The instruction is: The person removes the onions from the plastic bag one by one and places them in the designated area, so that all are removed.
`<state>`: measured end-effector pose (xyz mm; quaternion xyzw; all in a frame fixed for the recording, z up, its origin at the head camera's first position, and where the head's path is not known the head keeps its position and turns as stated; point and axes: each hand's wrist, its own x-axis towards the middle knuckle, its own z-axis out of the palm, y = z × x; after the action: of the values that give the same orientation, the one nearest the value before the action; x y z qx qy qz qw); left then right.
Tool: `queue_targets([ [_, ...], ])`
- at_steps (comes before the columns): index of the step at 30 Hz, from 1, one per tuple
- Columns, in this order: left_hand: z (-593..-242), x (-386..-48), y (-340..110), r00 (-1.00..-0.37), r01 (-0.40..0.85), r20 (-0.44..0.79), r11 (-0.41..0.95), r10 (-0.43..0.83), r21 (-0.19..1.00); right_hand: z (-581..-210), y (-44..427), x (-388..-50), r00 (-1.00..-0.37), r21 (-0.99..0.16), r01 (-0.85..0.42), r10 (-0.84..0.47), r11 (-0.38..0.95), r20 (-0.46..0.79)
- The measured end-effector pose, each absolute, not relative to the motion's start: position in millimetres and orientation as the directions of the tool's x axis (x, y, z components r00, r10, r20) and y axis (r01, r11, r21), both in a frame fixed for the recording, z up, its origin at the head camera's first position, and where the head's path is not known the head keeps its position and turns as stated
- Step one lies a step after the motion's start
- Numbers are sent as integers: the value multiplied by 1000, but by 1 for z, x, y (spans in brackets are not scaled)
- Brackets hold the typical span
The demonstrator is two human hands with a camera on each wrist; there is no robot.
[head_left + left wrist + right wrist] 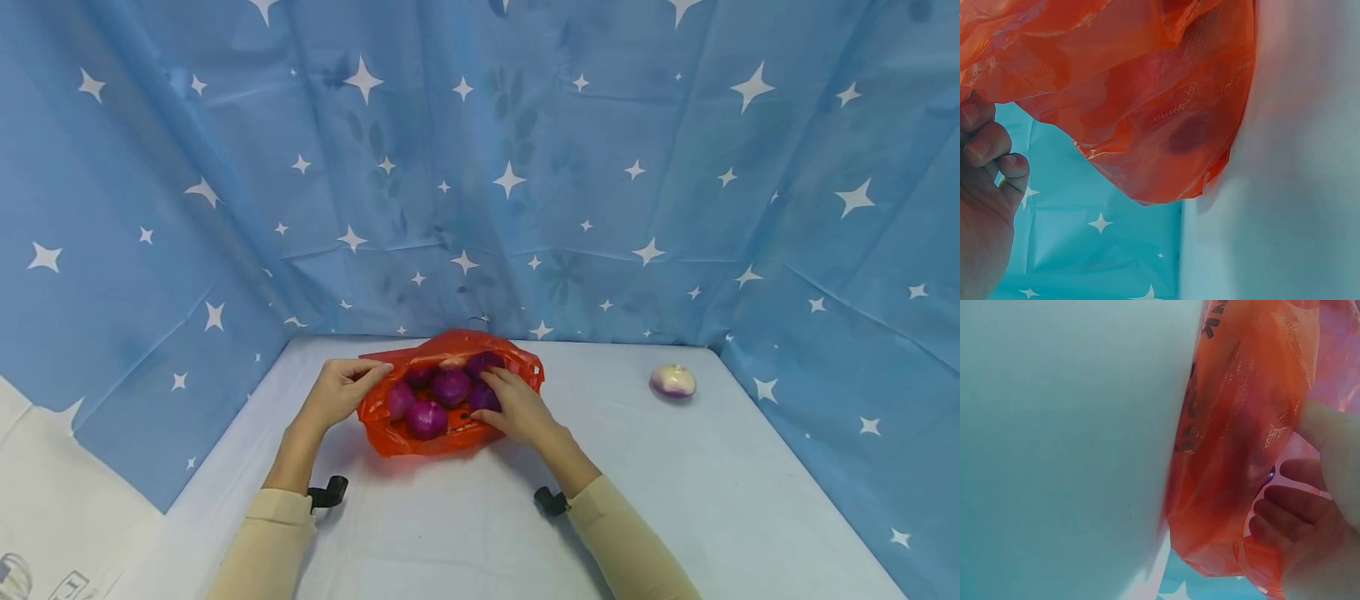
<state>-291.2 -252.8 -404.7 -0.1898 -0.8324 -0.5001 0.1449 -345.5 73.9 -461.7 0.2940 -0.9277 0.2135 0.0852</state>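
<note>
A red plastic bag (465,342) lies on the table with its mouth spread, holding several red onions (427,419). Something pale (452,363) shows among them at the back. At the bag's left edge, my left hand (341,390) pinches the rim between thumb and fingers; in the left wrist view the curled fingers (988,145) meet the plastic. My right hand (517,408) reaches into the mouth from the right, thumb and fingers around an onion (486,396). In the right wrist view the bag's side (1235,444) hides most of that onion and the thumb's tip.
A white and purple turnip (673,381) sits alone at the table's back right. The white-covered table (450,533) ends at a blue curtain (480,208) with white stars, which also runs along both sides.
</note>
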Motion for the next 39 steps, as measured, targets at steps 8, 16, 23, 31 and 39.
queue_targets([
  [8, -404, -290, -252, -888, 457, 429, 431, 166, 778, -464, 75, -344, -828, -356, -560, -505, 748, 243],
  [16, -403, -290, -252, -884, 465, 437, 424, 167, 777, -466, 77, -344, -820, -377, -573, -516, 728, 249],
  [23, -403, -289, -251, -886, 461, 433, 431, 166, 776, -468, 78, -345, -822, -376, -569, -520, 732, 232],
  [31, -403, -289, -251, -890, 450, 427, 454, 160, 769, -469, 78, -344, -826, -383, -561, -526, 734, 202],
  [39, -405, -290, -252, -892, 448, 423, 448, 160, 774, -469, 79, -343, -820, -385, -571, -526, 725, 225],
])
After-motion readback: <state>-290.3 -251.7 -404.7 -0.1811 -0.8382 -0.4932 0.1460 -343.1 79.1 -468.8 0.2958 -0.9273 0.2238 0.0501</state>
